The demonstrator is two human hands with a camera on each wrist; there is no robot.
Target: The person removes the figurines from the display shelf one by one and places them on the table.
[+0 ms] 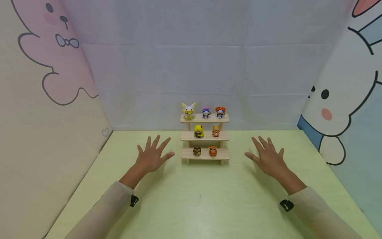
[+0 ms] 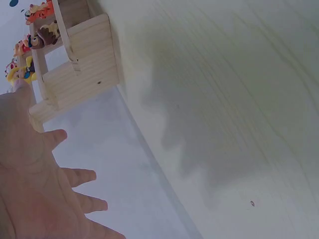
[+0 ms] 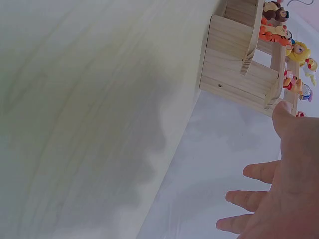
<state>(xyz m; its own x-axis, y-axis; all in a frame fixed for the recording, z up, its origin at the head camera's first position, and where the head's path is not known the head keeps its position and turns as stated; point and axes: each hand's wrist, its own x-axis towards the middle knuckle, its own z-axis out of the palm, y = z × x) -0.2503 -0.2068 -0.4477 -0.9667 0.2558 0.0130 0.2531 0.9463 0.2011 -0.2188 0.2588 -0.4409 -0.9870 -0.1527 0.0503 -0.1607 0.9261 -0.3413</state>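
A three-tier wooden shelf (image 1: pixel 206 136) stands between my hands near the table's back edge. Its top tier carries a white-and-yellow figurine (image 1: pixel 188 111), a purple-hatted one (image 1: pixel 206 113) and one with an orange-red headpiece (image 1: pixel 220 112). On the middle tier are a yellow-haired figurine (image 1: pixel 198 131) and a bear in red (image 1: pixel 216 131). A brown owl-like figurine (image 1: pixel 197 151) and an orange striped tiger (image 1: pixel 213 151) occupy the lowest tier. My left hand (image 1: pixel 151 156), fingers spread, hovers left of the shelf; my right hand (image 1: pixel 268 160) does likewise on its right. Both hold nothing.
The pale wooden table (image 1: pixel 191 205) reaches back to a white cloth backdrop (image 1: pixel 197 66). A panel with a pink cartoon character (image 1: pixel 59 59) flanks it on the left, one with a white cartoon rabbit (image 1: pixel 334 93) on the right. Dark straps show at both wrists.
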